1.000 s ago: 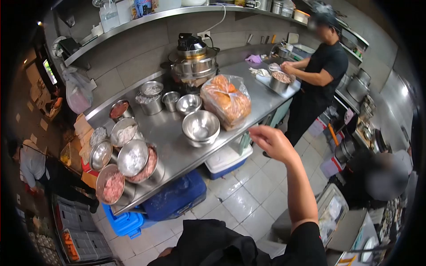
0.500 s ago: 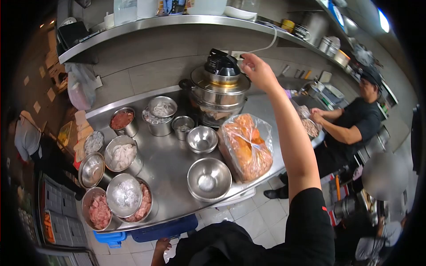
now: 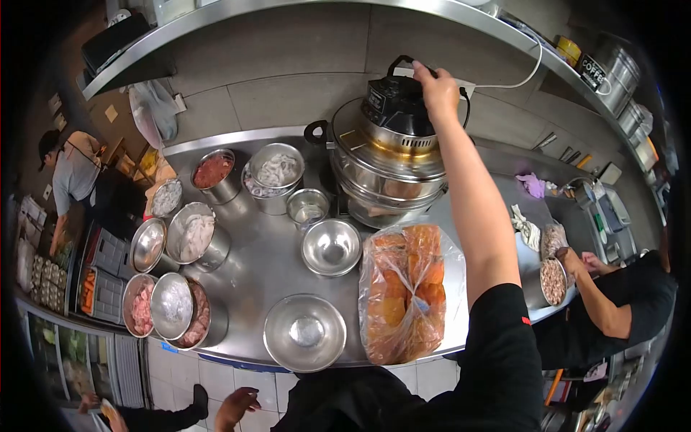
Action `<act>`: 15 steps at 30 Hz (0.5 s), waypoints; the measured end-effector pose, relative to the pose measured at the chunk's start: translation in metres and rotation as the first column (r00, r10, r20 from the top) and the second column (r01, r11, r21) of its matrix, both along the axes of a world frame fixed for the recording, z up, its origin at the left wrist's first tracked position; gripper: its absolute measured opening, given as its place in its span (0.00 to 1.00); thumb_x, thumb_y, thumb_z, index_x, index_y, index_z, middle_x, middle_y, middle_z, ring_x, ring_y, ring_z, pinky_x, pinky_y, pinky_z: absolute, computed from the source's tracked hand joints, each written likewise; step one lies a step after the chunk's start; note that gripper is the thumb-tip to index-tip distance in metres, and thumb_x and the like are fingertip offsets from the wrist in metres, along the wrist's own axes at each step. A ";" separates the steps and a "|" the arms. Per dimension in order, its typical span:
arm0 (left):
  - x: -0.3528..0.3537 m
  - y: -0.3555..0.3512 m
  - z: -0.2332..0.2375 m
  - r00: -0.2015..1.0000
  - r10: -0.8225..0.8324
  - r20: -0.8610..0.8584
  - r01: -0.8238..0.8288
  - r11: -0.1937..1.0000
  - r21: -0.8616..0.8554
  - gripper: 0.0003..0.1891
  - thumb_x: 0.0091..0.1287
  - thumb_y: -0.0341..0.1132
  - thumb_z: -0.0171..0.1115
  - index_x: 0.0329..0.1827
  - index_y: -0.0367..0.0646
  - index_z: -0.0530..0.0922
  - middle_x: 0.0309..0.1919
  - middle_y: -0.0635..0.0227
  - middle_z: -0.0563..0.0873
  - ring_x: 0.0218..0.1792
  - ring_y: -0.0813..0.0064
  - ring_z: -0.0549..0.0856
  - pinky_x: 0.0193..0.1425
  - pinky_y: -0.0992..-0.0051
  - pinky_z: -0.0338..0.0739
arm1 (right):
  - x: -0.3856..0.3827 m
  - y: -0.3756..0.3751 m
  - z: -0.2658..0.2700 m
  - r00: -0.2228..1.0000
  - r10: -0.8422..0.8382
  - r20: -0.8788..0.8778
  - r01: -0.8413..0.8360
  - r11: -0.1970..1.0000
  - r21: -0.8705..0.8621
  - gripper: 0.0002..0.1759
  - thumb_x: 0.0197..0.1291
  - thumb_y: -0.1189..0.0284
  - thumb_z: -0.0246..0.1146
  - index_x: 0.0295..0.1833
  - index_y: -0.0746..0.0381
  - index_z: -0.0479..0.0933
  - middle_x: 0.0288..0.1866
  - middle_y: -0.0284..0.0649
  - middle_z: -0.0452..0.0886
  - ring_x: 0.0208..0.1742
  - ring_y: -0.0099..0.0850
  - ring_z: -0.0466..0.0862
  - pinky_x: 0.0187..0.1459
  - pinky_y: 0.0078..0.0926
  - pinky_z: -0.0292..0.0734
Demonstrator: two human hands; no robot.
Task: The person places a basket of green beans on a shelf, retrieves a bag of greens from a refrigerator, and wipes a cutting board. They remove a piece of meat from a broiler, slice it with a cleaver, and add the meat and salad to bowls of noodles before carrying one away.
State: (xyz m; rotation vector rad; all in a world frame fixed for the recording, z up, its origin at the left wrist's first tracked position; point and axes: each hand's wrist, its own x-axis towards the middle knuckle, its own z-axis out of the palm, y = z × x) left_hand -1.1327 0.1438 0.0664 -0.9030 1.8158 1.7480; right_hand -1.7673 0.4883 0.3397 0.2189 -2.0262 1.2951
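Note:
My right hand [image 3: 437, 92] reaches up to the black handle [image 3: 397, 65] of a turbo broiler [image 3: 392, 111], its fingers closed around the handle's right part. The broiler's black motor head sits on a wide, glass-like lid [image 3: 349, 144] over a round bowl with a metal rim; brownish food shows inside. Low at the front edge of the view hangs my left hand [image 3: 239, 407], fingers loosely apart and nothing visible in it. Between my arm and two steel mixing bowls [image 3: 306, 333] lies clear-bagged bread [image 3: 403, 295], orange-brown on top.
Steel bowls of raw meat [image 3: 196, 237] and a pot of red sauce [image 3: 214, 171] crowd the counter's left. A shelf [image 3: 288, 9] overhangs the back. A white cord [image 3: 511, 85] runs along the wall. At right, a co-worker [image 3: 612, 309] handles food by a steel pot.
My right hand has gone from beside the motor head onto its handle, which now stands up. The view has moved closer to the counter. My left hand sits slightly farther left and lower.

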 end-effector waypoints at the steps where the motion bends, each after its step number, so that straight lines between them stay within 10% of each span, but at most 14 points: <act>1: -0.010 0.005 0.025 0.999 -0.029 -0.042 0.028 0.999 -0.033 0.14 0.70 0.36 0.55 0.52 0.37 0.76 0.31 0.65 0.85 0.36 0.75 0.85 0.42 0.76 0.77 | -0.016 0.006 0.002 0.996 0.087 0.010 -0.086 0.991 -0.103 0.25 0.50 0.53 0.69 0.35 0.68 0.80 0.32 0.48 0.84 0.35 0.40 0.84 0.38 0.34 0.75; 5: -0.068 0.015 0.089 0.976 -0.156 -0.151 0.133 0.979 -0.153 0.14 0.66 0.32 0.60 0.54 0.38 0.76 0.31 0.68 0.85 0.37 0.77 0.84 0.42 0.77 0.77 | -0.027 0.031 0.047 0.913 0.388 0.130 -0.309 0.862 -0.403 0.22 0.58 0.64 0.66 0.51 0.69 0.72 0.45 0.45 0.84 0.46 0.33 0.84 0.47 0.29 0.73; 6: -0.088 0.018 0.101 0.956 -0.229 -0.185 0.191 0.961 -0.201 0.15 0.66 0.33 0.62 0.53 0.39 0.77 0.32 0.68 0.84 0.37 0.77 0.83 0.42 0.77 0.76 | -0.040 0.040 0.049 0.872 0.489 0.022 -0.390 0.720 -0.573 0.21 0.55 0.68 0.68 0.48 0.72 0.72 0.39 0.45 0.84 0.39 0.32 0.85 0.36 0.27 0.75; 10: -0.192 0.042 0.161 0.780 -0.585 -0.222 0.368 0.715 -0.594 0.16 0.62 0.36 0.67 0.51 0.45 0.79 0.35 0.67 0.85 0.35 0.76 0.83 0.42 0.76 0.77 | -0.026 0.069 0.074 0.813 0.581 0.036 -0.432 0.644 -0.632 0.19 0.57 0.71 0.67 0.49 0.70 0.71 0.41 0.47 0.83 0.41 0.36 0.85 0.40 0.30 0.76; 15: -0.362 0.113 0.240 0.470 -0.699 -0.540 0.062 0.636 -0.769 0.14 0.66 0.37 0.60 0.51 0.42 0.79 0.43 0.64 0.84 0.43 0.70 0.83 0.46 0.73 0.76 | -0.010 0.092 0.073 0.812 0.582 -0.042 -0.448 0.574 -0.685 0.19 0.58 0.70 0.66 0.49 0.70 0.71 0.42 0.48 0.83 0.42 0.38 0.85 0.44 0.32 0.77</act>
